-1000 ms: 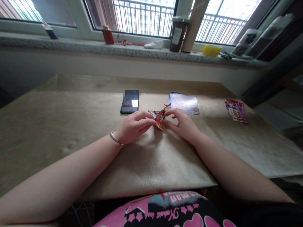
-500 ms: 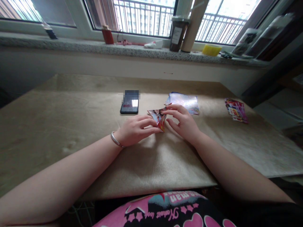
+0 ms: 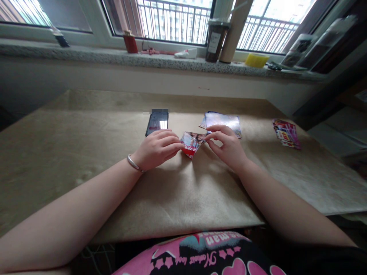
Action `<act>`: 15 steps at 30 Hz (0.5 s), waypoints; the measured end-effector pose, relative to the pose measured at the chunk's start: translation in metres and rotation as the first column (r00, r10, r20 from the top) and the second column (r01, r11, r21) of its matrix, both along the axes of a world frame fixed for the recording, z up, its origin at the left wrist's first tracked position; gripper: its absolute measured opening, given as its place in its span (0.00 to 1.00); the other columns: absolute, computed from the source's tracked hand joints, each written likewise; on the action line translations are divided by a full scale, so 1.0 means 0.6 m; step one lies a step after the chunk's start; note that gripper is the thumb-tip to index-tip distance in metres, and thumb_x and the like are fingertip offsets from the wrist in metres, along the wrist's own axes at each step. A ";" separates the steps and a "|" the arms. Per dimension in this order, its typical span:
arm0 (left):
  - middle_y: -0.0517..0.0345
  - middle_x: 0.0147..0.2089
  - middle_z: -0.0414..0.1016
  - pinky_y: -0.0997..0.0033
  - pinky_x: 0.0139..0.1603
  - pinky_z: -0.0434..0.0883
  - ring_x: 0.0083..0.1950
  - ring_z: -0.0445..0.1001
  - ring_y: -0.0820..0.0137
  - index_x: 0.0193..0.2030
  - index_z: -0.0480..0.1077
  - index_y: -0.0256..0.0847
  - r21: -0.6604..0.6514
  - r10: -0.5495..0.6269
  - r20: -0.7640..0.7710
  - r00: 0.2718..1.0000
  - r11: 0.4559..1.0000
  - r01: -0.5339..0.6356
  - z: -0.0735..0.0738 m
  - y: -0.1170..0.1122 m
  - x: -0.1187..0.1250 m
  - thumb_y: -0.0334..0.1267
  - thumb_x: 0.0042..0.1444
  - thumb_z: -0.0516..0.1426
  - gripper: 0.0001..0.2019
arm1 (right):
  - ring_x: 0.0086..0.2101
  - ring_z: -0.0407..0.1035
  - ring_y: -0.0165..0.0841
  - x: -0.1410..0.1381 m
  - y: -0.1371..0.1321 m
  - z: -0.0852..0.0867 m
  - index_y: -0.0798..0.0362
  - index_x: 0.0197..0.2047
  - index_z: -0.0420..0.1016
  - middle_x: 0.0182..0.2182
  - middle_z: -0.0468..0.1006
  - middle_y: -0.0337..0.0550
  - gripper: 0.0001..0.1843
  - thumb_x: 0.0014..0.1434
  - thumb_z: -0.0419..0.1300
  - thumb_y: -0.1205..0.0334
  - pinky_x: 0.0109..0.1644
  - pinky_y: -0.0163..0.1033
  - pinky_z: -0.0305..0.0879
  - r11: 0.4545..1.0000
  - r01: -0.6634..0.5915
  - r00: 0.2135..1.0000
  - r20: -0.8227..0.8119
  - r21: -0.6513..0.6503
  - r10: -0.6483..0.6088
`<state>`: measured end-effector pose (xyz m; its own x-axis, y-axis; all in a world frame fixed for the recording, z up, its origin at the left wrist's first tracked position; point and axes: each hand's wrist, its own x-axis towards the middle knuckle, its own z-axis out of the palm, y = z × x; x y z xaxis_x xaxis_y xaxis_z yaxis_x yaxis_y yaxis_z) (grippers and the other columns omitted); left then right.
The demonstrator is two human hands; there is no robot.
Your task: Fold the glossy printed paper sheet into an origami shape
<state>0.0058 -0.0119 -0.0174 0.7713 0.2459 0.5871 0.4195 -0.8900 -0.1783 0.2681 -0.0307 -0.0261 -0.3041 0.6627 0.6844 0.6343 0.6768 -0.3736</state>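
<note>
A small folded piece of printed paper, red at its lower tip, is held between both hands just above the table. My left hand, with a silver bangle on the wrist, pinches the paper's left side with curled fingers. My right hand pinches the paper's right corner between thumb and fingertips. A black phone lies just behind my left hand.
A stack of glossy printed sheets lies behind my right hand. More colourful sheets lie near the table's right edge. The windowsill holds a red cup, a dark jar, a cardboard tube and a yellow container.
The paper has been spread from a narrow upright fold into a wider, flatter shape. Both hands have shifted slightly away from me, my left hand now covering the phone's near end.
</note>
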 end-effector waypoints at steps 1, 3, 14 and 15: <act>0.61 0.41 0.78 0.62 0.55 0.69 0.45 0.74 0.71 0.43 0.72 0.46 0.010 -0.001 -0.013 1.000 1.000 0.001 0.002 0.003 -0.004 0.36 0.61 0.54 0.07 | 0.47 0.69 0.39 0.002 0.001 -0.001 0.47 0.35 0.75 0.44 0.75 0.45 0.07 0.57 0.57 0.68 0.52 0.52 0.67 1.000 -0.003 1.000 0.002 0.004 0.003; 0.63 0.41 0.78 0.60 0.59 0.67 0.46 0.74 0.71 0.42 0.73 0.47 0.027 0.034 -0.018 0.999 0.999 -0.034 0.005 0.007 -0.012 0.36 0.61 0.54 0.07 | 0.46 0.69 0.39 0.004 0.003 -0.002 0.47 0.34 0.74 0.44 0.75 0.45 0.06 0.57 0.58 0.68 0.52 0.51 0.67 1.000 -0.016 1.000 0.017 0.010 0.016; 0.60 0.41 0.78 0.61 0.54 0.69 0.44 0.75 0.68 0.40 0.74 0.45 0.134 0.127 -0.067 0.990 0.984 -0.117 0.014 0.021 -0.037 0.36 0.61 0.53 0.07 | 0.46 0.68 0.38 0.016 0.006 -0.005 0.48 0.32 0.75 0.44 0.77 0.42 0.04 0.56 0.60 0.65 0.52 0.50 0.66 0.989 -0.132 0.969 0.203 -0.062 0.141; 0.59 0.41 0.78 0.61 0.52 0.70 0.43 0.75 0.68 0.39 0.74 0.44 0.131 0.141 -0.065 0.988 0.983 -0.132 0.013 0.021 -0.037 0.36 0.61 0.53 0.08 | 0.46 0.68 0.38 0.016 0.006 -0.005 0.48 0.31 0.75 0.43 0.77 0.42 0.04 0.56 0.60 0.66 0.51 0.50 0.66 0.986 -0.143 0.964 0.213 -0.084 0.158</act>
